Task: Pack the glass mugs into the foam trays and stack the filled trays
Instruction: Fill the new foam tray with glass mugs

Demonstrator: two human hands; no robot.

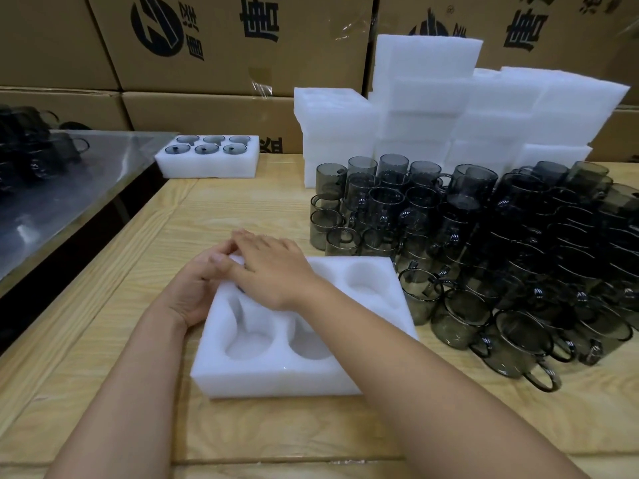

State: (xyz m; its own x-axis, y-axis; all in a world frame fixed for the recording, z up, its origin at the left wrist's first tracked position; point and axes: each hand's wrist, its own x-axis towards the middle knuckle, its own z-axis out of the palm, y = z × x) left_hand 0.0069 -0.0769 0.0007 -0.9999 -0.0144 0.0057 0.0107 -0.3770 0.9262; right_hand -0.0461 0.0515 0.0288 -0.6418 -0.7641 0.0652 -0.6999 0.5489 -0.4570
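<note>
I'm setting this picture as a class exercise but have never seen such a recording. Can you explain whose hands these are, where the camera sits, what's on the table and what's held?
There is no machine: a person works bare-handed, filmed by one camera worn on their head, looking down. The left hand and right hand meet over the far-left pocket of a white foam tray on the wooden table. A dark mug seems to lie beneath them, mostly hidden. To the right lie loose smoky glass mugs, with empty foam trays stacked behind. A filled tray sits farther back.
</note>
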